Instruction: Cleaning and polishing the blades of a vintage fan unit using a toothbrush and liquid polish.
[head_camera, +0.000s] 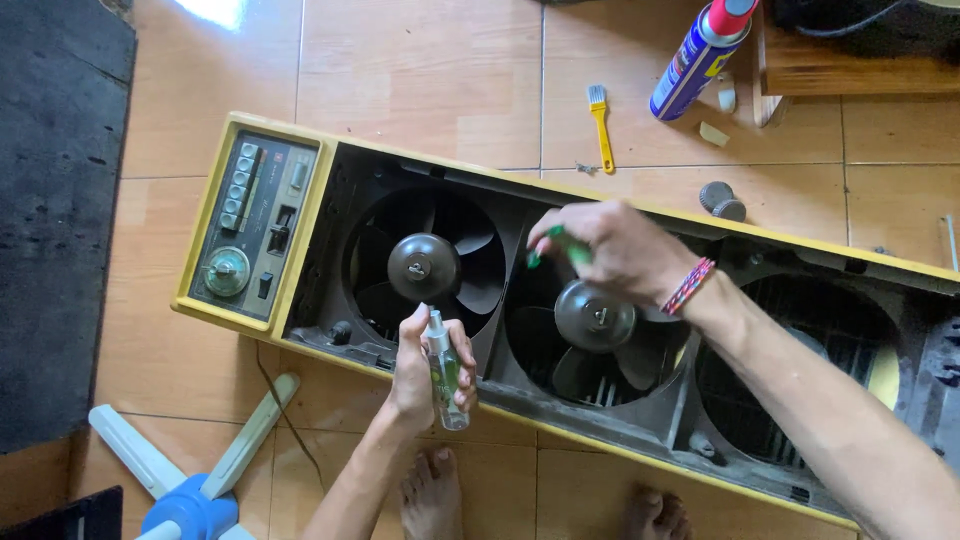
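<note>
Two dusty dark fan blades sit in a long yellow housing (300, 215) at frame centre; left hand (425, 375) grips a clear spray bottle (445, 370), right hand (610, 250) pinches a green tool (553, 243) above.

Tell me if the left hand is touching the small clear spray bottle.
Touching: the head view shows the left hand wrapped around the spray bottle.

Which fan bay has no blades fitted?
The rightmost bay, farthest from the control panel: only grille shows. The left fan and middle fan keep hubs and blades.
</note>
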